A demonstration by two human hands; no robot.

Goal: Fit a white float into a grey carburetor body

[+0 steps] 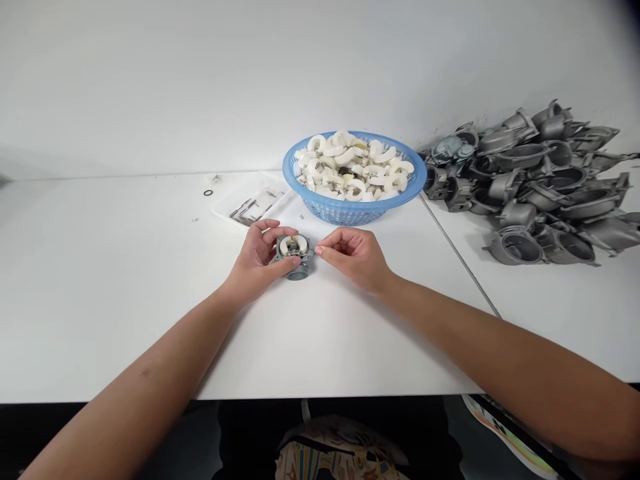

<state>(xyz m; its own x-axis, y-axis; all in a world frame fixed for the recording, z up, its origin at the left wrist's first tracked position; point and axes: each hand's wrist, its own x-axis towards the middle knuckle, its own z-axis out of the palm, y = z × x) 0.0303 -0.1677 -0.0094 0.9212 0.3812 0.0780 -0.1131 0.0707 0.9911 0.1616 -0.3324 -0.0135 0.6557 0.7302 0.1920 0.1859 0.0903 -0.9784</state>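
A small grey metal carburetor body (299, 272) is on the white table in front of me, its open side facing up. A white C-shaped float (287, 247) sits inside it, around a brass piece (293, 241) in the middle. My left hand (261, 257) grips the carburetor from the left, thumb at the near side and fingers at the far side. Just right of the body, my right hand (353, 257) has thumb and index finger pinched together at its edge. Whatever is in that pinch is too small to make out.
Behind my hands stands a blue plastic basket (350, 217) heaped with white floats (345, 157). Thin metal pins (247, 212) lie on a clear plastic bag (273, 183), with a black O-ring (208, 193) further left. Grey metal castings (520, 217) are piled at the right, beyond a table seam.
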